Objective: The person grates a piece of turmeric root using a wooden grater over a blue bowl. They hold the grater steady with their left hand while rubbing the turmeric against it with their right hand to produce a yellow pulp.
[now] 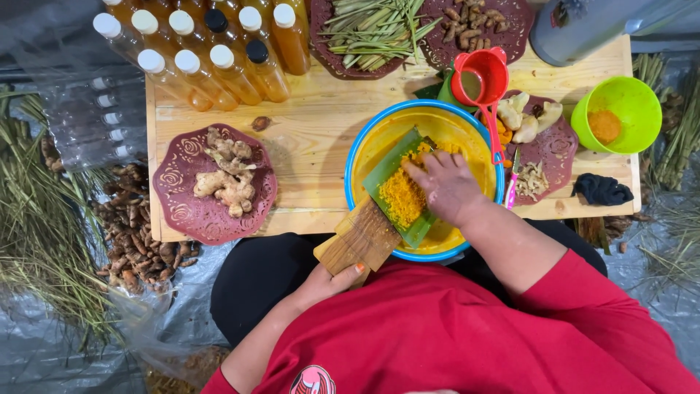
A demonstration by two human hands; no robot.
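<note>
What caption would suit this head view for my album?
Right hand rubs orange root over a leaf-covered wooden grater, steadied by left hand, above a yellow bowl.

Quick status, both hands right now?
Left hand: closed on the wooden grater's lower end.
Right hand: fingers curled, pressing on the orange gratings; whether it holds a piece cannot be told.

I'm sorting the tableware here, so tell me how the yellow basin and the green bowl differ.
The yellow basin is the larger of the two and has a blue rim; the green bowl is smaller and lime green all over. The basin holds a leaf-covered wooden grater piled with orange pulp, with the right hand pressing on it; the bowl holds only a small heap of orange powder and nobody touches it. Both are round and stand on the wooden table.
</note>
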